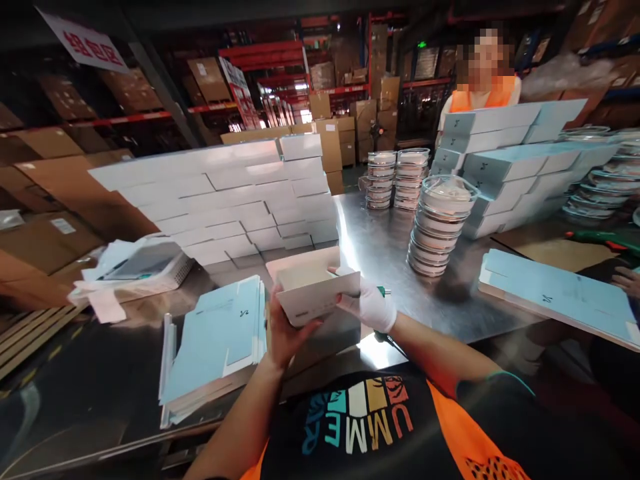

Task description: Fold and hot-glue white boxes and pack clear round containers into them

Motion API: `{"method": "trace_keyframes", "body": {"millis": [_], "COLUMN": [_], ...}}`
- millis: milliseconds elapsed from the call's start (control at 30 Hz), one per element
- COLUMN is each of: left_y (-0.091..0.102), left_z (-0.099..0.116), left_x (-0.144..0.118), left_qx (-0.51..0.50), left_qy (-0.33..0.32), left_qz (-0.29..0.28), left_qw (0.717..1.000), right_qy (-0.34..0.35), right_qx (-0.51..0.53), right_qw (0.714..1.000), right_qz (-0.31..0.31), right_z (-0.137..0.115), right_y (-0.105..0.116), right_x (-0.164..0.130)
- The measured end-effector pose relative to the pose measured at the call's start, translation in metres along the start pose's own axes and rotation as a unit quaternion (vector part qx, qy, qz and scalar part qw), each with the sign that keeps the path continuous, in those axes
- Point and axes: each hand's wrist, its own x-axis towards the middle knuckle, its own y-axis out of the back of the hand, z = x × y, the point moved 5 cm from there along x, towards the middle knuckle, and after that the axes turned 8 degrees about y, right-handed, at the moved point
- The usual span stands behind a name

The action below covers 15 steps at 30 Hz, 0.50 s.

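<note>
both forearms reach forward from the chest and meet at centre frame. the bare left hand (283,330) sits at seven o'clock, palm up, fingers curled in a grip. the gloved right hand (369,303) sits at three o'clock, thumb on top, fingers pinched shut.

A small white cardboard box (315,293), open at the top with its flap raised at the far side, sits tilted above the steel tabletop (380,247), held between the bare left hand (285,333) under its near corner and the white-gloved right hand (367,303) gripping its right end.
</note>
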Motion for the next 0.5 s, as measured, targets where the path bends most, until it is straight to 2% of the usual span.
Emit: {"method": "trace_keyframes", "body": {"millis": [33, 100, 200, 267, 300, 400, 467, 500], "left_y": [0.008, 0.017, 0.022, 0.024, 0.025, 0.032, 0.046, 0.054], "left_z": [-0.001, -0.001, 0.004, 0.005, 0.005, 0.004, 0.004, 0.004], "left_x": [-0.002, -0.007, -0.022, -0.032, -0.035, -0.039, -0.037, -0.034], "left_qx": [-0.009, -0.041, -0.106, -0.116, -0.100, -0.031, -0.024, -0.033], "left_qy": [-0.025, -0.070, -0.122, -0.138, -0.141, -0.135, -0.122, -0.108], "left_qz": [0.031, 0.079, 0.136, 0.157, 0.148, 0.099, 0.125, 0.147], "left_qw": [0.999, 0.994, 0.977, 0.971, 0.974, 0.985, 0.984, 0.983], "right_qy": [0.003, 0.001, -0.009, 0.017, 0.033, 0.032, -0.031, -0.084], "right_qx": [-0.004, -0.001, -0.039, -0.091, -0.107, -0.133, -0.235, -0.313], "right_qw": [1.000, 1.000, 0.994, 0.986, 0.984, 0.984, 0.968, 0.944], "right_qz": [-0.008, 0.014, 0.098, 0.137, 0.141, 0.115, 0.085, 0.064], "right_z": [-0.001, -0.002, 0.002, 0.000, -0.001, 0.000, 0.006, 0.012], "right_y": [-0.005, -0.017, -0.031, -0.036, -0.036, -0.020, 0.004, 0.017], "right_x": [-0.001, -0.003, -0.007, -0.008, -0.007, -0.004, -0.005, -0.007]}}
